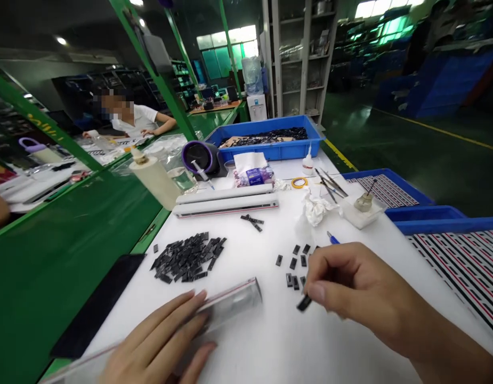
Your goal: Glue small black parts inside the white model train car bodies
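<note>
Over tabletop (246, 256), pinches black piece (304, 304) at five o'clock in right hand (362, 298), drapes half-open left hand (158, 341) over clear tube (236, 306) at seven, cannot tell if gripping, risks dropping piece through tip-only hold.

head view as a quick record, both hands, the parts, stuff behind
left grip: on clear strip
right grip: pinching black piece
pile: black pieces, beyond left grip
loose group: black pieces near right grip
further back: white bars, tissues, yellow tape
far end: blue bin
</note>
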The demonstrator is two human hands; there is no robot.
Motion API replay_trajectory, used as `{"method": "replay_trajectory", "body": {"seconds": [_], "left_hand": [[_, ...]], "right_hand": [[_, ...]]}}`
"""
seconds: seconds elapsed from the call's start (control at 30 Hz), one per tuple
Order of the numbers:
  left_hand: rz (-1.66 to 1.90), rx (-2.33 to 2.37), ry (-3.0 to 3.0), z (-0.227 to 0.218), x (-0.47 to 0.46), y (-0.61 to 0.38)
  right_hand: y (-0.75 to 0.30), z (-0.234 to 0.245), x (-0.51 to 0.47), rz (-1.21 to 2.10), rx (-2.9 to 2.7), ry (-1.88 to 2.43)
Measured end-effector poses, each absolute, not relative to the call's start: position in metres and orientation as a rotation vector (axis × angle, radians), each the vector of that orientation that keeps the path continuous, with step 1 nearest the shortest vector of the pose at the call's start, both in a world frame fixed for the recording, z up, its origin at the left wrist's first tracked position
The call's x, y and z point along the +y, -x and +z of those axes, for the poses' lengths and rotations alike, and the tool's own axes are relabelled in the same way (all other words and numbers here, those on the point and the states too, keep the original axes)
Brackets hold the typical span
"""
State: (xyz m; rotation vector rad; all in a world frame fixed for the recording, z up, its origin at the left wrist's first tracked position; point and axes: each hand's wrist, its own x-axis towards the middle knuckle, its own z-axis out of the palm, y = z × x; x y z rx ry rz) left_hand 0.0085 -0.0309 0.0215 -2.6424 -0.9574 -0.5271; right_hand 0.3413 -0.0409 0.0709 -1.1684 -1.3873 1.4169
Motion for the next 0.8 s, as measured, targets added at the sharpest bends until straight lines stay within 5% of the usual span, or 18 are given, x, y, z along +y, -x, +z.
{"method": "replay_trajectory", "body": {"seconds": [0.3,0.8], "left_hand": [[-0.668,-1.115,2.729,0.027,-0.033,-0.055],[-0.073,-1.154,2.732,0.037,-0.033,-0.083]], "right_hand": [[-0.295,0.024,-0.042,0.329,-2.149,0.861],[-0.292,0.012,-0.034,0.078,-2.415,1.125]]}}
